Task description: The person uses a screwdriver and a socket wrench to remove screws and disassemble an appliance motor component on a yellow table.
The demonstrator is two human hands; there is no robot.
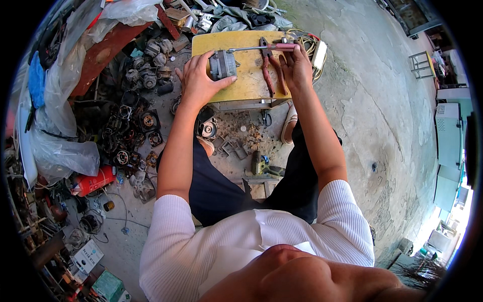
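On the yellow-topped low table (246,85), my left hand (197,83) is wrapped round a small grey metal motor (222,65), thumb at its near side. My right hand (297,68) grips a screwdriver (284,47) by its pinkish-red handle. The screwdriver's long shaft points left, and its tip is at the motor's upper right edge; whether it touches a screw there is too small to tell. A pair of pliers (272,75) with worn red handles lies between my hands, its jaws beneath or beside the screwdriver shaft.
A power drill (265,166) lies on the floor between my legs, among metal scraps. Many motor parts (148,121) are heaped on the left, near plastic sheeting (58,136) and a red container (95,181). A white power strip (319,55) with cables sits at the table's right edge.
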